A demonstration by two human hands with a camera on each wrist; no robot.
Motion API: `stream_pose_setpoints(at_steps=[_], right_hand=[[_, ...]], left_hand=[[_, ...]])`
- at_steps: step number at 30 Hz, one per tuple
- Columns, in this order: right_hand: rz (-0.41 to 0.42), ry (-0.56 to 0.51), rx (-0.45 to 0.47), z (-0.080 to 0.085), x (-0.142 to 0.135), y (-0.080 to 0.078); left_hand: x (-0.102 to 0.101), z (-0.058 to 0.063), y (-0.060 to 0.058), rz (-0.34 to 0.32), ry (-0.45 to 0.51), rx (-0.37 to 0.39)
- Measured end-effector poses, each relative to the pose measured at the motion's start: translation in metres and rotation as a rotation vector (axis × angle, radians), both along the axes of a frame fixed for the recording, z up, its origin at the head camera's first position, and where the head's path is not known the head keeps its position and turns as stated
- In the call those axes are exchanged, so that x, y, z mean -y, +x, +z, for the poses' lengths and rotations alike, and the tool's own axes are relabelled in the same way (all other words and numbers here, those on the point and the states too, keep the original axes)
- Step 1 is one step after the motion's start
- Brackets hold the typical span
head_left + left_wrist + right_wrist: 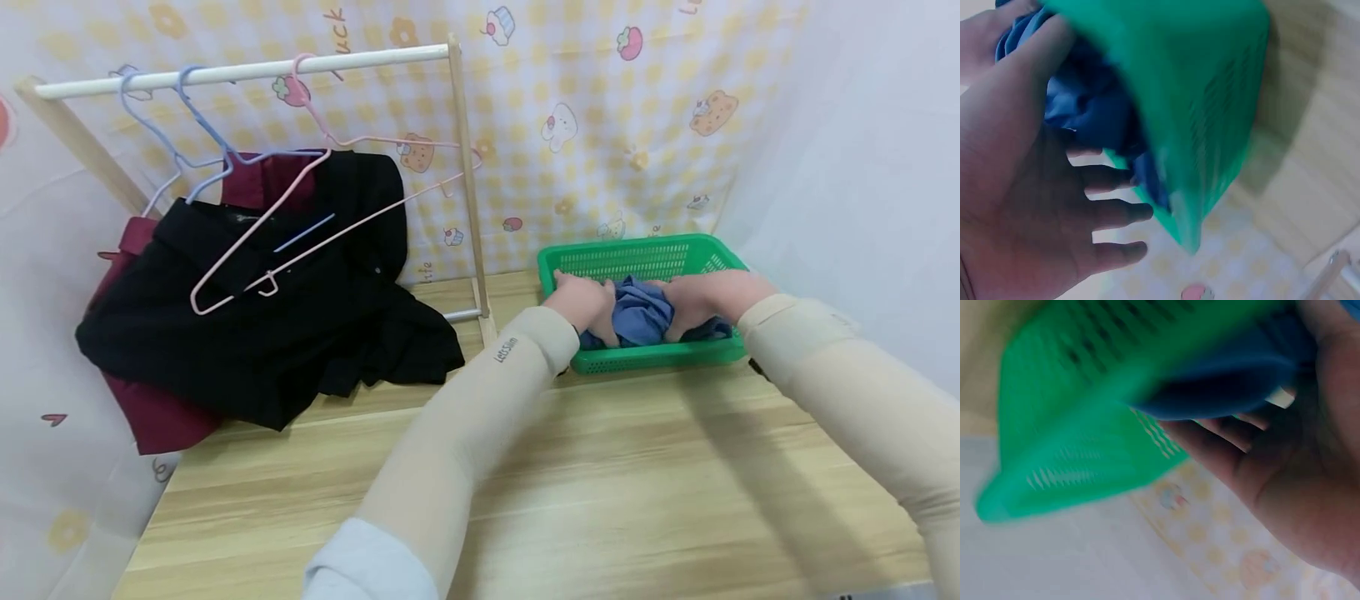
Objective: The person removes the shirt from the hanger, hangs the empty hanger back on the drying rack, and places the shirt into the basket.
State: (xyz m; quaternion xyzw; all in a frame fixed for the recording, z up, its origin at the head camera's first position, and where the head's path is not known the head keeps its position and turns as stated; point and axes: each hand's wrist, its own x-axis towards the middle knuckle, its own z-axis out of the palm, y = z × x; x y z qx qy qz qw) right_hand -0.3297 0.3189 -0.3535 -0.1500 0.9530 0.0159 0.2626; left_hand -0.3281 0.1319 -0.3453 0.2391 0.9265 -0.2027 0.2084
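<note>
A rumpled blue garment (pixel 642 315) lies in the green plastic basket (pixel 652 362). My left hand (pixel 588 302) reaches over the basket's near left side and touches the cloth. In the left wrist view that hand (pixel 1041 194) has its fingers spread and mostly straight, with the thumb on the blue cloth (pixel 1088 106). From the right, my right hand (pixel 701 300) holds the garment. The right wrist view shows that hand (pixel 1297 462) with fingertips under a fold of the blue cloth (pixel 1222 387); its thumb is mostly hidden.
At left a rack with a white rail (pixel 390 57) and wooden posts carries two blue hangers (pixel 197 112) and a pink hanger (pixel 360 223). Black clothing (pixel 247 333) and dark red clothing (pixel 168 417) hang there. A patterned curtain (pixel 585 183) backs the wooden table (pixel 600 483).
</note>
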Motion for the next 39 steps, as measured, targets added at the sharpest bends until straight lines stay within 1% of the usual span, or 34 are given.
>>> stream_pose_setpoints(at_steps=[2,5,7,9,12,15,18,20,23,25,27,29,31,34,36,39], right_hand=[[-0.013,-0.009,0.007,0.017,0.003,0.004],[-0.024,-0.014,-0.006,0.04,0.009,0.009],[-0.013,-0.012,-0.025,0.052,0.013,0.012],[0.001,-0.004,-0.038,0.061,0.018,0.014],[0.031,0.021,-0.052,0.07,0.029,0.015],[0.061,0.041,-0.067,0.076,0.041,0.017],[0.089,0.055,-0.091,0.081,0.058,0.018],[0.108,0.043,-0.105,0.084,0.072,0.019],[0.16,0.012,-0.137,0.09,0.095,0.017],[0.192,-0.031,-0.154,0.093,0.111,0.014],[0.213,-0.08,-0.175,0.094,0.128,0.009],[0.207,-0.147,-0.201,0.095,0.145,0.002],[0.188,-0.243,-0.229,0.095,0.161,-0.006],[0.119,-0.411,-0.268,0.094,0.182,-0.018],[0.056,-0.528,-0.284,0.092,0.193,-0.025],[-0.038,-0.691,-0.314,0.087,0.208,-0.035]], left_hand=[[0.008,0.009,-0.002,0.022,0.019,0.026],[0.021,0.019,-0.004,0.035,0.019,0.062],[0.03,0.027,-0.005,0.044,0.026,0.078],[0.038,0.035,-0.005,0.046,0.031,0.092],[0.055,0.048,-0.002,0.049,0.071,0.108],[0.075,0.063,0.0,0.032,0.124,0.124],[0.1,0.079,0.004,0.008,0.173,0.13],[0.118,0.089,0.008,-0.005,0.209,0.129],[0.149,0.102,0.013,0.021,0.266,0.108],[0.171,0.109,0.016,0.047,0.313,0.081],[0.195,0.112,0.017,0.064,0.359,0.021],[0.22,0.117,0.018,0.073,0.39,-0.071],[0.246,0.121,0.021,0.077,0.424,-0.184],[0.287,0.127,0.03,0.11,0.516,-0.358],[0.313,0.131,0.037,0.126,0.609,-0.472],[0.352,0.136,0.05,0.154,0.745,-0.675]])
